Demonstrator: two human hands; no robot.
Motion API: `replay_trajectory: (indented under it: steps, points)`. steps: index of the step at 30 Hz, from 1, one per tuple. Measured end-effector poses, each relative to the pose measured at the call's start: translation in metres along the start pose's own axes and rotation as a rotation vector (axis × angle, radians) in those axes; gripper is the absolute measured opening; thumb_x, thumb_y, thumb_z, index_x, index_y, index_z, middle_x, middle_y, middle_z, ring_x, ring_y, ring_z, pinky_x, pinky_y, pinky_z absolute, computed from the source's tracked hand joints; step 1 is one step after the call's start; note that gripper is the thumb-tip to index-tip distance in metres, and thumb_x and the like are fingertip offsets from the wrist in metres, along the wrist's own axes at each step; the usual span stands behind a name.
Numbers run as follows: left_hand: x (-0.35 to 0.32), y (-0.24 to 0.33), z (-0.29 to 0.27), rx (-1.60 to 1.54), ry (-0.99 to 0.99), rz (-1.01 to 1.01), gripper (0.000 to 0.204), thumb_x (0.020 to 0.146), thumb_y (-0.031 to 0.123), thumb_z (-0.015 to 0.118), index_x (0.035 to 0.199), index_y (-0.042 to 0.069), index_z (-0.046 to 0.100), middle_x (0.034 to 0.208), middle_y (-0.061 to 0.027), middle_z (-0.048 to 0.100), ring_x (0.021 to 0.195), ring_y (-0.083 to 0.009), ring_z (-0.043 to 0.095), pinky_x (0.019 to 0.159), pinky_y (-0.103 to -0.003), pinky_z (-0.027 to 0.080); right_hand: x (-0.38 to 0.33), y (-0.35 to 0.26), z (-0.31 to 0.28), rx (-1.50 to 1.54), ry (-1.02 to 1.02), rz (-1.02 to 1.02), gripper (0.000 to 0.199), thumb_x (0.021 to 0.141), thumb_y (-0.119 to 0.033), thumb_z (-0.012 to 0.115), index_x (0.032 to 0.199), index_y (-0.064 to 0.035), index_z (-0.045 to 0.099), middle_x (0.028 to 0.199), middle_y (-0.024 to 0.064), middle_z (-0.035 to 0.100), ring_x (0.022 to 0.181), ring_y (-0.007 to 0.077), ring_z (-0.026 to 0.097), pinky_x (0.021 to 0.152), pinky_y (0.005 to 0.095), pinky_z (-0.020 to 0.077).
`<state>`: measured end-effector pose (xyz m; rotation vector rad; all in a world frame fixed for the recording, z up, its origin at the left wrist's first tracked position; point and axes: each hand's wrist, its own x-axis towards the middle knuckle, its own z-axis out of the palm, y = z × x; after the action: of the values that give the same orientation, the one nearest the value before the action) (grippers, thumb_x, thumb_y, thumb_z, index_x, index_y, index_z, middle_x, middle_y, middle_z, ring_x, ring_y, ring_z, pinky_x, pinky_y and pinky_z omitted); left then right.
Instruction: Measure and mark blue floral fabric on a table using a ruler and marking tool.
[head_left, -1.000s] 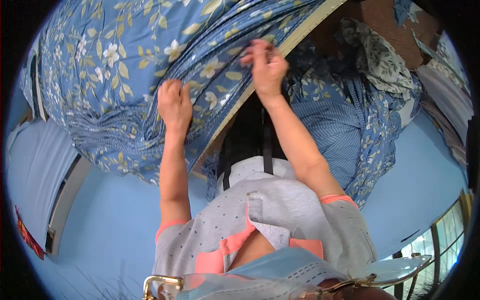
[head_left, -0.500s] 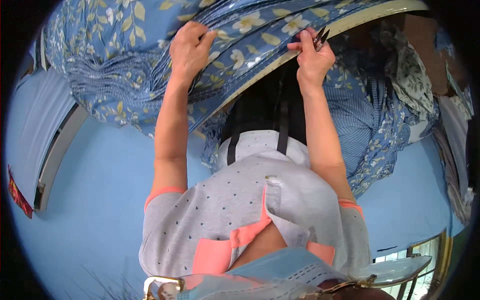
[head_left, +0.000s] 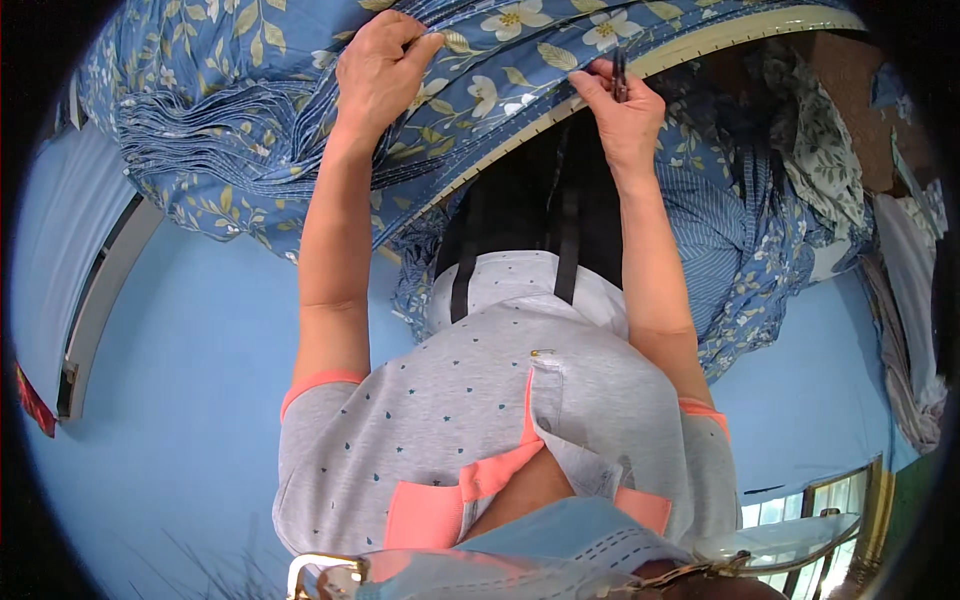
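Observation:
Blue floral fabric (head_left: 480, 125) lies in gathered folds across the table in front of me. My left hand (head_left: 378, 75) rests on the folds, fingers curled and thumb pressed toward them, gripping the fabric. My right hand (head_left: 632, 120) is at the fabric's near edge, thumb and forefinger pinching close to it. Tucked in that same hand is a small pair of dark thread snips (head_left: 620, 75), blades pointing away from me. The fingertips are partly hidden, so how firmly the edge is pinched does not show.
A pale table edge (head_left: 720, 42) with tick marks curves along the near side of the fabric. More blue floral and striped cloth (head_left: 705, 215) hangs at my right, beside a grey-green leafy print cloth (head_left: 820, 150). A long pale bar (head_left: 105, 290) stands at far left.
My right hand has turned slightly, and its thumb and forefinger have come to the fabric edge. The snips' blades, apart before, now look nearly in line. My left hand has shifted slightly away from me.

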<state>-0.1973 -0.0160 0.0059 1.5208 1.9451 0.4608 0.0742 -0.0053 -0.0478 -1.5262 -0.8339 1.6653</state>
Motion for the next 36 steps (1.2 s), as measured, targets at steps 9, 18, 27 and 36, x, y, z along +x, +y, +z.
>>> replay_trajectory:
  steps: [9, 18, 27, 36]
  points:
    - [-0.002, 0.004, 0.003, 0.058, 0.014, 0.006, 0.022, 0.090, 0.022, 0.073, 0.090, 0.001, 0.068, 0.092, -0.0057, 0.066, 0.084, -0.0235, 0.065, 0.076, -0.032, 0.050, -0.005, 0.007, -0.017, 0.037, 0.071, -0.007, 0.011, 0.090, -0.011, 0.076, 0.090, -0.0018, 0.070, 0.071, -0.0018, 0.063, 0.056, 0.0028, 0.050, 0.051, 0.0192, 0.0374]
    - [-0.011, 0.039, 0.037, 0.452, 0.519, 0.452, 0.004, 0.082, 0.008, 0.069, 0.085, 0.008, 0.068, 0.093, -0.0078, 0.065, 0.085, -0.0314, 0.063, 0.072, -0.043, 0.051, 0.014, -0.007, -0.023, -0.462, 0.056, -0.428, 0.015, 0.095, -0.017, 0.071, 0.092, -0.0026, 0.067, 0.070, -0.0027, 0.060, 0.058, 0.0033, 0.052, 0.054, 0.0197, 0.0404]
    - [-0.011, 0.103, 0.046, 0.402, -0.177, -0.041, 0.015, 0.082, 0.006, 0.060, 0.095, -0.002, 0.061, 0.098, -0.0226, 0.067, 0.081, -0.0401, 0.071, 0.073, -0.049, 0.058, 0.014, -0.014, -0.019, -0.184, -0.063, -0.247, 0.014, 0.099, -0.018, 0.065, 0.096, -0.0040, 0.066, 0.076, -0.0001, 0.067, 0.067, 0.0040, 0.056, 0.060, 0.0198, 0.0417]
    - [0.004, 0.091, 0.116, -0.190, 0.224, 0.255, 0.006, 0.083, 0.002, 0.064, 0.088, 0.005, 0.065, 0.096, -0.0146, 0.062, 0.081, -0.0340, 0.065, 0.065, -0.042, 0.054, 0.000, -0.005, -0.035, -0.266, -0.023, -0.108, 0.014, 0.099, -0.016, 0.065, 0.096, -0.0024, 0.065, 0.072, -0.0017, 0.061, 0.065, 0.0053, 0.054, 0.059, 0.0205, 0.0424]
